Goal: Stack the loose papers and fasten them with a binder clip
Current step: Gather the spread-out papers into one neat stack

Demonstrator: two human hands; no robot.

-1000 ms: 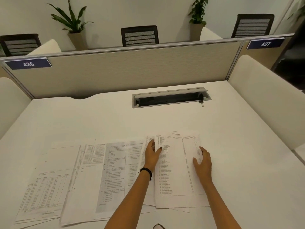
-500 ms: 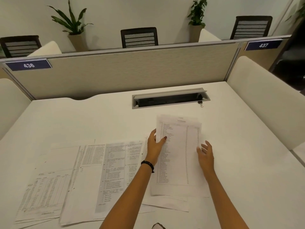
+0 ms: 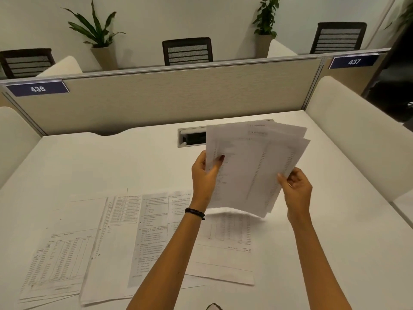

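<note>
Nearest, on the desk (image 3: 335, 242): loose sheets (image 3: 125, 238) spread flat, overlapping. Above them, off the desk: fanned sheaf (image 3: 252, 166), pinched at its left edge by the left hand (image 3: 204, 173), gripped at its lower right edge by the right hand (image 3: 295, 189). Behind, half hidden: cable tray (image 3: 192, 137).

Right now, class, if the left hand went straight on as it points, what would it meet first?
Probably the beige divider panel beyond the cable slot; the left hand holds sheets aloft, so depth is unclear.
</note>
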